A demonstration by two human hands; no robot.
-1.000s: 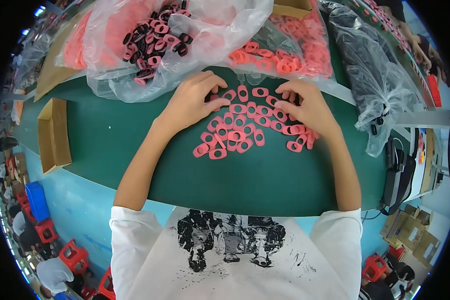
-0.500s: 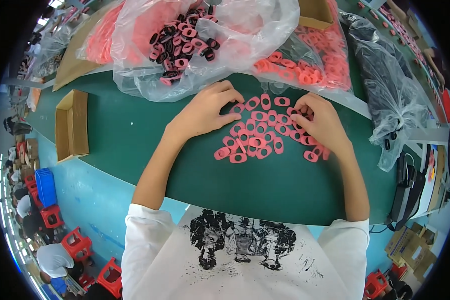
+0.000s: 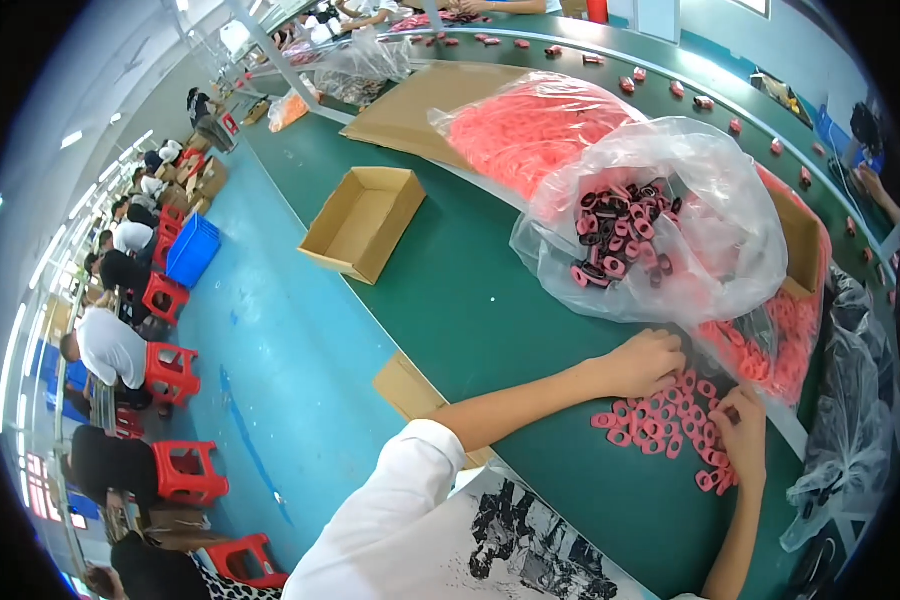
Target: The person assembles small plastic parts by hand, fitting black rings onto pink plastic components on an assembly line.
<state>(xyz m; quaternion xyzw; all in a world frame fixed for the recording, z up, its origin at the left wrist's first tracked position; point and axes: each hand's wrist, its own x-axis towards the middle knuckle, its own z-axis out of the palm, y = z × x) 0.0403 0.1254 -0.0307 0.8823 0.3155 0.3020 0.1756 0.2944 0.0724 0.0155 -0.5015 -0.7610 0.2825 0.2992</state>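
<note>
One left hand [image 3: 650, 362] and one right hand [image 3: 743, 430] stay half-curled at the pink holed tabs [image 3: 658, 413] while my view swings left, the work seemingly unadvanced, any hold hidden from me.

Left fingers [image 3: 667, 352] and right fingers [image 3: 736, 404] at loose pink rings [image 3: 660, 418] on green table [image 3: 460, 330]
</note>
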